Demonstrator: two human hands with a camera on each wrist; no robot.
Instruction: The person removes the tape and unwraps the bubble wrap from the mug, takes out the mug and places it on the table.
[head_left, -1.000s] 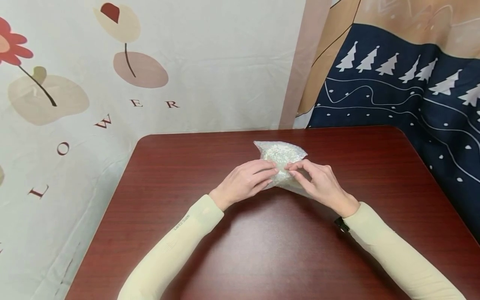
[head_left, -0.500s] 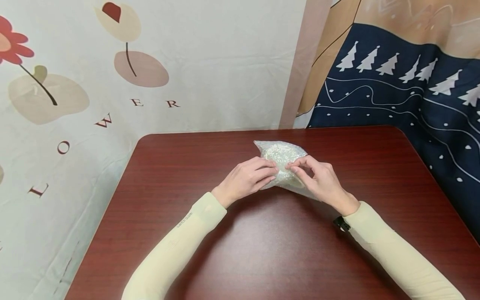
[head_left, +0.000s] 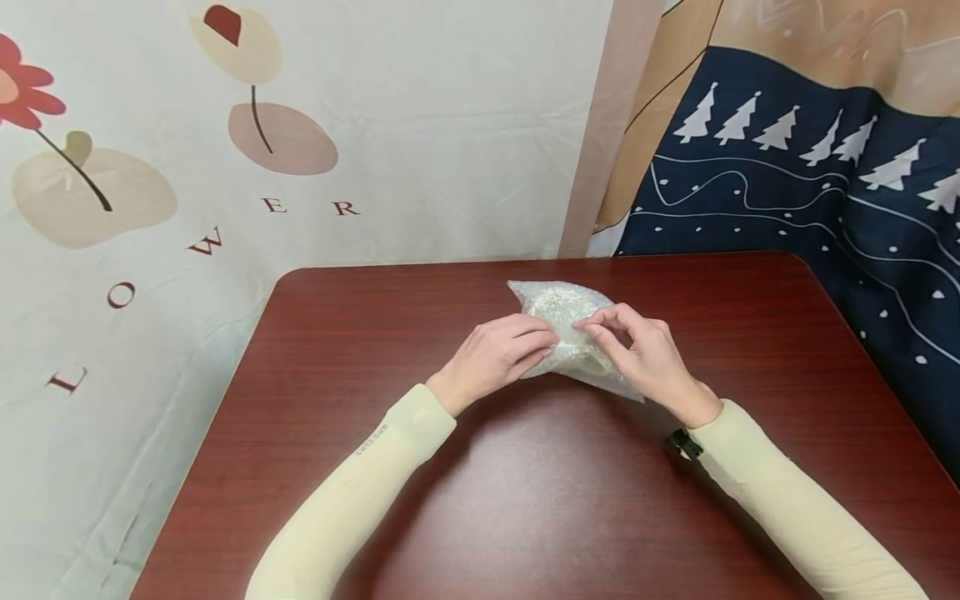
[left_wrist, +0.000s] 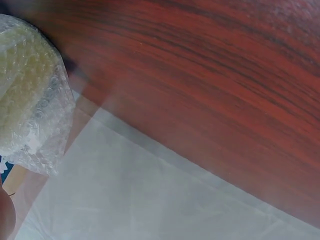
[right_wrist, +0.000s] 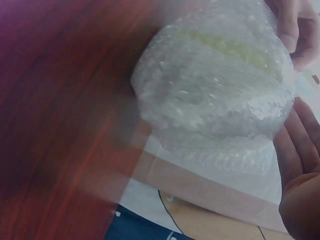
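Observation:
A bundle of clear bubble wrap [head_left: 564, 304] lies at the table's far side, with something pale yellow [right_wrist: 235, 50] showing through the layers. The wrapped thing's kind is hidden. My left hand [head_left: 498, 350] holds the bundle's left side, fingers bent against the wrap. From the right, my right hand [head_left: 645, 350] pinches at the top of the wrap, thumb and forefinger meeting. In the right wrist view, the fingers of my right hand [right_wrist: 300, 155] lie along the bundle's edge. The bundle [left_wrist: 30, 95] also shows at the left of the left wrist view.
The dark red-brown wooden table [head_left: 480, 500] has rounded far corners. Behind it hangs a pale cloth [head_left: 450, 125] printed with flowers and letters. A navy cloth [head_left: 750, 183] with white trees hangs at the right. A dark band [head_left: 684, 444] sits at my right wrist.
My right hand has moved slightly up and away along the bundle, and more of the wrap's lower right corner shows. My left hand has barely shifted.

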